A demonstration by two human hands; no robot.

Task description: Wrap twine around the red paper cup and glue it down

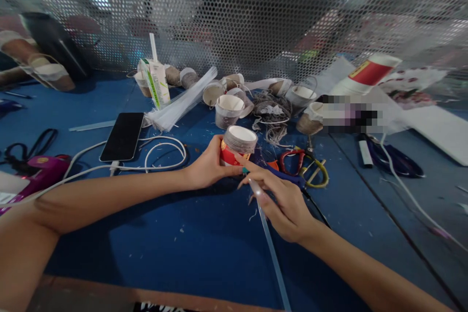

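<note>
Grey twine is wound around the upper part of a red-and-white paper cup [236,148], which is held mouth up at the middle of the blue table [146,239]; whether its base is rested there cannot be told. The cup is clamped between the thumb and fingers of the left hand [206,168]. The index finger of the right hand [287,204] is extended to the cup's front, with the thumb kept apart; whether anything is gripped cannot be told. Below that hand, a translucent rod [273,253] is seen. Scissors with a yellow handle [323,178] are placed to the right. Behind the cup, a twine-wrapped white cup [228,109] is stood near tangled grey twine [272,107].
</note>
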